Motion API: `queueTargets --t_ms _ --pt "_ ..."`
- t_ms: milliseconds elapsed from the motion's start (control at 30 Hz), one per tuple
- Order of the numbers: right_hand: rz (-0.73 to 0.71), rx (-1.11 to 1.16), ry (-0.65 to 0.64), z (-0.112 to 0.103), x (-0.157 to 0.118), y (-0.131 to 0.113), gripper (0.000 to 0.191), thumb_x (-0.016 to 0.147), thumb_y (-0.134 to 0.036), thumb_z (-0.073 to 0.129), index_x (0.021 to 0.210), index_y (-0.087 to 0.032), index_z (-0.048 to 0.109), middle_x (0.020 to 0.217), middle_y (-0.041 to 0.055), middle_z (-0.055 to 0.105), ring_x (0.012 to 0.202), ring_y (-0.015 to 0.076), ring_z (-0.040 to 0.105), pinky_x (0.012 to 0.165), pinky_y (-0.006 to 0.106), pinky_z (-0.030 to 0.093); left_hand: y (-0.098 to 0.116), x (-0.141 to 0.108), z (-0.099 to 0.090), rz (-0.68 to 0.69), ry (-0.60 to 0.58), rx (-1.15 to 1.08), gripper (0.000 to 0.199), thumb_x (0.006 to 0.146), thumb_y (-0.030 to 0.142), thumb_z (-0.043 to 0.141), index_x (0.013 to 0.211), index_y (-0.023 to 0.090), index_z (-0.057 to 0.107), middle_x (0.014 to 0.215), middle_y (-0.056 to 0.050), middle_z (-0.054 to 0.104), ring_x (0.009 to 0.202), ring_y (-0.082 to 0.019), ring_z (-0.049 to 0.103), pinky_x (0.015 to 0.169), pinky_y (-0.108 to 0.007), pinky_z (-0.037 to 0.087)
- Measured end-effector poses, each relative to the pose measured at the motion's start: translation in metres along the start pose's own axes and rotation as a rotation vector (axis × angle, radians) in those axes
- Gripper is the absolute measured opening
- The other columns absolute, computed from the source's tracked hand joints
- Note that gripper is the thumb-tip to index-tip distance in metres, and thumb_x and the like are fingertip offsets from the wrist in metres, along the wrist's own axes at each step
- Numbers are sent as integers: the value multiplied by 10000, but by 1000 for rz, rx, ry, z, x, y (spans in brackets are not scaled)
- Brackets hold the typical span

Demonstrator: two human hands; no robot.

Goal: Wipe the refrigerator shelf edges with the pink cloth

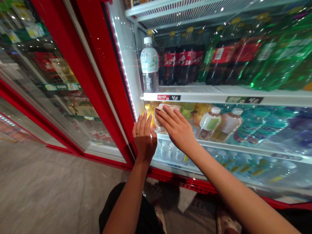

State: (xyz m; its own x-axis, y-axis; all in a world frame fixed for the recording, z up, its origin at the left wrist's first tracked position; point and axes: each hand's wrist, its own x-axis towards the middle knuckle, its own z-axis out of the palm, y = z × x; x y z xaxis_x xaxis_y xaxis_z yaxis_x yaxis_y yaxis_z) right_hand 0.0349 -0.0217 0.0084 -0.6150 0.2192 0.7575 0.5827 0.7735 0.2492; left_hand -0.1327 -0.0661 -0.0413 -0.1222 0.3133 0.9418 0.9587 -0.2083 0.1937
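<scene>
My right hand [179, 126] is pressed flat over a pale, crumpled cloth [158, 122] against the glass door [170, 174] of a drinks fridge. Its fingers point up and to the left, and the palm hides part of the cloth. Just left of it, my left hand [145, 135] rests with straight fingers near the red door frame [119, 84], a ring on one finger and nothing held. Behind the glass, close to both hands, a yellow-capped bottle [147, 112] is partly covered.
Shelves behind the glass hold cola bottles [186, 58], green bottles [280, 65], a white-capped bottle [149, 65] and small water bottles [172, 151]. A shelf edge [204, 98] carries price tags. Another red-framed door [73, 65] stands left, above the grey floor [60, 191].
</scene>
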Motion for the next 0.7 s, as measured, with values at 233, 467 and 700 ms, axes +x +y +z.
queueTargets --t_ms 233,467,700 --pt "-38 66 -75 4 -4 -4 829 1057 -52 491 1758 -283 112 1721 14 461 1643 188 358 1384 447 343 -1 1 1 -42 -13 -6 510 1041 188 450 1527 185 604 1585 -113 645 1580 -227 486 1353 -449 295" --pt "47 188 -18 -3 0 -3 896 1074 -46 457 1742 -413 -12 1735 -12 437 1623 222 396 1363 504 391 -3 0 0 -11 13 -45 508 1056 221 459 1551 186 569 1573 -133 652 1575 -243 494 1339 -490 344" --pt "103 302 81 -8 5 -6 893 1111 -83 407 1710 -460 -138 1808 23 299 1614 223 421 1288 424 497 -4 -6 6 273 -20 -212 570 1065 203 577 1620 208 447 1535 -151 671 1550 -241 531 1279 -443 459"
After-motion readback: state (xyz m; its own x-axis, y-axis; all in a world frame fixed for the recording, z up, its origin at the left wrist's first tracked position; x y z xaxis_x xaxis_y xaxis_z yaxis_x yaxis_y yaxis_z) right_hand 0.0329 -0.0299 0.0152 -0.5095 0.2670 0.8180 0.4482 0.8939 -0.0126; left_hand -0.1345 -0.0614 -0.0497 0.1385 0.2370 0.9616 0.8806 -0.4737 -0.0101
